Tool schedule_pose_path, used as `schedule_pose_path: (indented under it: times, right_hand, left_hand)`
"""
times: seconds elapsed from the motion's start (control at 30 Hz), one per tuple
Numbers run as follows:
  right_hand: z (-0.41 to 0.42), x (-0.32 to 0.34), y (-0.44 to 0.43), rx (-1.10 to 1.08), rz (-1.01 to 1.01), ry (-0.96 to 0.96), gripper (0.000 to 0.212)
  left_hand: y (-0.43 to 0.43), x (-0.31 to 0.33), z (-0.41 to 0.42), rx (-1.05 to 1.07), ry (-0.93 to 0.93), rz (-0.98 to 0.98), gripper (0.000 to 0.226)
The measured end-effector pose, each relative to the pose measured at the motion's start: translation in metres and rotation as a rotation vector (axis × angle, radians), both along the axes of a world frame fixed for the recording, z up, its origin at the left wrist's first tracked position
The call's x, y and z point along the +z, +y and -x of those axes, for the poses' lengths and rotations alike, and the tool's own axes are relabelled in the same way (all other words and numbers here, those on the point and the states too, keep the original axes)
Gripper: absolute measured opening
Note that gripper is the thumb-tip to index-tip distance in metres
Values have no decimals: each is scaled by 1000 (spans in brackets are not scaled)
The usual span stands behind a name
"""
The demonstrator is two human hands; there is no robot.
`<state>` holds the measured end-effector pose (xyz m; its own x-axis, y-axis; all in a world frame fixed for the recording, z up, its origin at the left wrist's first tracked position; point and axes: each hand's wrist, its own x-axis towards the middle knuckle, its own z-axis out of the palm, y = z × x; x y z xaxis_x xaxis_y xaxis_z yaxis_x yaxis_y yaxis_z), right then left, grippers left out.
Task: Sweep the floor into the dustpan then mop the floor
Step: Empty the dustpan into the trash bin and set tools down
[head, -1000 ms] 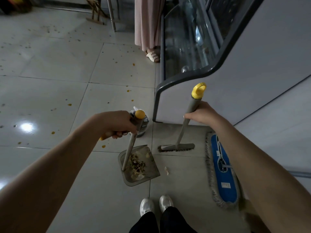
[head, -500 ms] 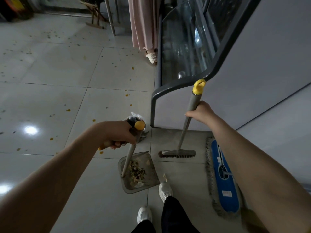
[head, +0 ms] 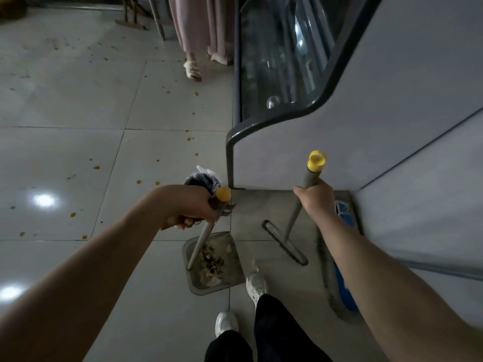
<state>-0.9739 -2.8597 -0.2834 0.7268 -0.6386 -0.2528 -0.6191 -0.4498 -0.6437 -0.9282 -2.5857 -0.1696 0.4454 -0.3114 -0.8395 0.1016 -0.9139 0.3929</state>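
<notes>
My left hand (head: 192, 206) grips the yellow-capped grey handle of the dustpan (head: 224, 279), whose grey pan rests on the tiles and holds a pile of brown and white debris. My right hand (head: 315, 198) grips the broom handle just below its yellow cap. The broom head (head: 285, 245) lies angled on the floor right of the pan, apart from it. A white scrap (head: 254, 265) lies between pan and broom head. A flat mop (head: 342, 293) with a blue pad lies along the wall, partly hidden by my right arm. Yellow crumbs (head: 96, 167) dot the tiles.
A glass-fronted display counter (head: 287, 158) stands directly ahead on the right, its corner near the broom. A small bin with a plastic liner (head: 201, 177) sits behind my left hand. Another person in a pink skirt and sandals (head: 192, 70) stands by the counter. My shoes (head: 256, 284) are near the pan.
I have stepped forward, right foot now beside the pan. The broom head has turned from level to diagonal and sits closer to the pan. Both hands keep their grips.
</notes>
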Motion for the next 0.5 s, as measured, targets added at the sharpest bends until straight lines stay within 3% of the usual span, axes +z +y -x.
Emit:
schedule_pose_path:
  times: [0.13,0.3,0.5]
  right_hand:
    - [39,-21,15,-99,-54,12,24]
    - [61,-35,47,-26,-116,119,22]
    - [59,-35,76,-64,-143,60,19]
  left_hand:
    - [5,-17,16,-32,-21,6,8]
    - [13,-26,24,-56,-42,37,13]
    - [15,-26,32,-100,-43,17,11]
